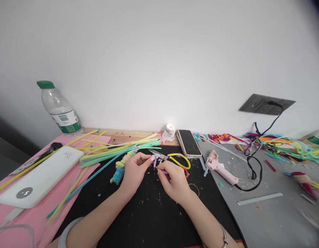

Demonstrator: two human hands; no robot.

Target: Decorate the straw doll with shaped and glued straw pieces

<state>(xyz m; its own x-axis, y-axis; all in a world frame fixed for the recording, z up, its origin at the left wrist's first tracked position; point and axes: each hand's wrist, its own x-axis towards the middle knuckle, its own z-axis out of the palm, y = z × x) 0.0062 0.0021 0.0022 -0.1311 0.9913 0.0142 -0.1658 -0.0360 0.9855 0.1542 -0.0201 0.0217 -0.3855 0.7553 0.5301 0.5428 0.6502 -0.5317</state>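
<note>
Between my two hands is a short lilac pipe cleaner (155,161), bent into a small shape. My left hand (136,168) pinches its upper left part between thumb and fingertips. My right hand (173,181) is closed around its lower right end, with finger and thumb pressed together. Just behind the hands lie scissors (181,159) with yellow and orange handles, their blades partly hidden. Touching or close beside my left hand is a fuzzy yellow and blue pipe-cleaner figure (119,171), partly covered by that hand.
A pink glue gun (222,170) and a phone (189,143) lie to the right. Green and yellow pipe cleaners (107,155), a white power bank (41,177) and a plastic bottle (62,112) are on the left. A black cord (261,172) runs to the wall socket (265,104).
</note>
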